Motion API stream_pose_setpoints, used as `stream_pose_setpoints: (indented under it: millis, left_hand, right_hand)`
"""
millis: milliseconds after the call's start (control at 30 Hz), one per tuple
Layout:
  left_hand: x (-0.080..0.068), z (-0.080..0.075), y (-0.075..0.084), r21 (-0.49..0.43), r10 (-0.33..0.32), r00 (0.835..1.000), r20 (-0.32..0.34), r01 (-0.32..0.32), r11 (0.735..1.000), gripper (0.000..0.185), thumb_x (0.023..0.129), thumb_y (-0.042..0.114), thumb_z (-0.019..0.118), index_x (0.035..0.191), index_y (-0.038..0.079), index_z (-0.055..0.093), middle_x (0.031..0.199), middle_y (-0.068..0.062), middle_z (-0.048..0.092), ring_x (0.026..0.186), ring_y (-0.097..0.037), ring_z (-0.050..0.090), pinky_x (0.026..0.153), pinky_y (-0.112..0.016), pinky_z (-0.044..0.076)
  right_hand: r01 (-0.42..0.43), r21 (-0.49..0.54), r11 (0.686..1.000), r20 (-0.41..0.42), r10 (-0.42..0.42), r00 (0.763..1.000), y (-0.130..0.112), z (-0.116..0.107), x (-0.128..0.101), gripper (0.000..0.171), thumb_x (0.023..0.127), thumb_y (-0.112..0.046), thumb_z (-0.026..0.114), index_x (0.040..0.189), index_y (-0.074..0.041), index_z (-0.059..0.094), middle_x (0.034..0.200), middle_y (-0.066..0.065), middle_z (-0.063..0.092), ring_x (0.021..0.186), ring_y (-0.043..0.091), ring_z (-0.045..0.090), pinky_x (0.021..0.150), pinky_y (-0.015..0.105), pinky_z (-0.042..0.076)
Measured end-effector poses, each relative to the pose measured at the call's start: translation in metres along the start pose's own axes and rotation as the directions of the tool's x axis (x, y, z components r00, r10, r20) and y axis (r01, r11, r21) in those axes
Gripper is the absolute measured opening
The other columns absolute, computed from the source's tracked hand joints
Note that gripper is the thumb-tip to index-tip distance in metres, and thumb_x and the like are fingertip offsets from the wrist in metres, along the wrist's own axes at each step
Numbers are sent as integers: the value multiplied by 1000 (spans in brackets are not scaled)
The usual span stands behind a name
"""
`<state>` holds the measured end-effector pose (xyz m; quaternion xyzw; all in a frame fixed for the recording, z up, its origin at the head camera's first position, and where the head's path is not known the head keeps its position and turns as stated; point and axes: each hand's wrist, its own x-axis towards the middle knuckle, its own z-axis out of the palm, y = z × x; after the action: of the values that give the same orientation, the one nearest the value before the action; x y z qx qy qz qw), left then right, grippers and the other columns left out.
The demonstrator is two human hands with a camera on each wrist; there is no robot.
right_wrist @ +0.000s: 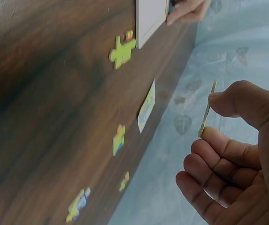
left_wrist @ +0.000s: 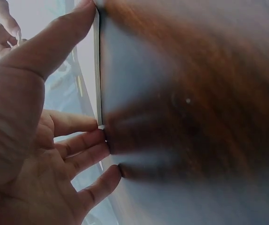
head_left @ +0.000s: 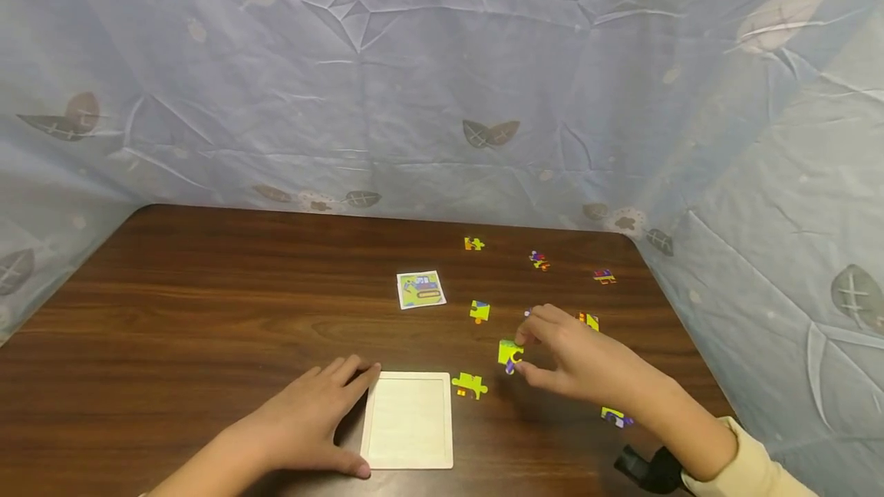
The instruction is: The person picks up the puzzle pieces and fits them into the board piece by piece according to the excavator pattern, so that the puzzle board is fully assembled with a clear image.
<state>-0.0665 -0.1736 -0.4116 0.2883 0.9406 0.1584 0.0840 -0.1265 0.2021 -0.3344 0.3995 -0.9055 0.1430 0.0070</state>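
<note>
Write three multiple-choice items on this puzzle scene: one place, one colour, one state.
1. Where does the picture card lie?
A. beyond the white tray
B. under the left hand
C. off the table

2. What colour is most of the piece held by the right hand?
A. red
B. yellow-green
C. black

3. What is the left hand doing?
A. holding a piece aloft
B. resting on the table at the white tray
C. clenched

Key: 1 A, the card lies farther up the table; 2 B, the puzzle piece is green; 3 B, fingers touch the tray's edge.
</note>
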Motion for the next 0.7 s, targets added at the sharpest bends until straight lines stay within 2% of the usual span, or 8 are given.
stream_pose_setpoints:
  millis: [167,300,533,700]
  left_hand:
    - [0,1,0,6,9,1000,-14,-9,1000,121,68,82,77,154,2,47,147,-13,53,135,-33,55,104,-63,51]
    - [0,2,0,14,11,1000,-17,-11,1000,122,67,83,76,153,1,48,145,-14,53,133,-32,55,103,-59,53]
    - [2,1,0,25,14,1000,-13,-13,1000,121,66,83,76,151,1,50,144,-14,54,129,-30,56,101,-56,54]
    - [1,-1,1,38,10,1000,-12,-10,999,121,66,84,76,150,1,51,143,-13,55,128,-30,57,102,-55,55]
  right_hand:
    - [26,-25,999,-6,-27,1000,-9,17,12,18,91,-22,78,101,-11,67,101,-3,62,90,10,57,76,23,54]
    - [57,-40,998,4,-56,998,-19,34,26,20,90,-22,78,101,-10,68,101,-2,63,94,9,59,79,24,57]
    - [55,-3,998,87,-55,995,-38,60,50,21,93,-25,76,104,-9,69,102,-2,62,90,5,52,76,18,53]
    - [73,-5,997,127,-72,989,-51,77,65,23,94,-26,76,106,-8,70,104,-1,65,97,8,56,80,18,54]
